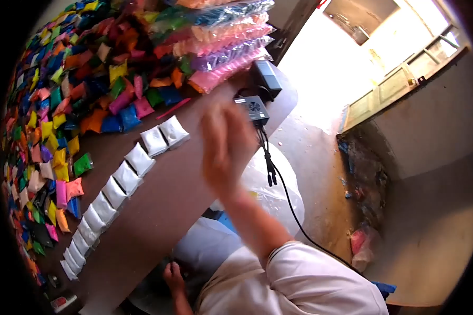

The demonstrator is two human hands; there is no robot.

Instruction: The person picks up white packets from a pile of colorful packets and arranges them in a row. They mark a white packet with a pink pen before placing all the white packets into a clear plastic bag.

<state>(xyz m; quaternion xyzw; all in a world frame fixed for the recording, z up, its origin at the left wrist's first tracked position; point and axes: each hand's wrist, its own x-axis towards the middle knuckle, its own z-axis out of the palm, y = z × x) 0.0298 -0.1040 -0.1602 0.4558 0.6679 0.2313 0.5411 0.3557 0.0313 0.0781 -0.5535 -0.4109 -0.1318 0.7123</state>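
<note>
My right hand [226, 144] is raised over the table's right side and smeared by motion, so its fingers do not show clearly. Low beside my lap is my left hand [174, 274], small in view, its fingers curled; what they hold, if anything, is hidden. A slanting row of several white packets [125, 177] lies on the brown table [168, 184]. Nearest my right hand in that row is the end white packet [174, 131]. A thin pink strip [173, 108] rests beyond it. Behind my right hand stands a grey box with a fan [254, 108].
Many small coloured packets [52, 142] are heaped along the table's far side. Large clear bags of coloured packets [231, 47] are stacked at the back. A dark block [267, 79] and a black cable [286, 191] are to the right. A white plastic bag [281, 173] hangs by the table edge.
</note>
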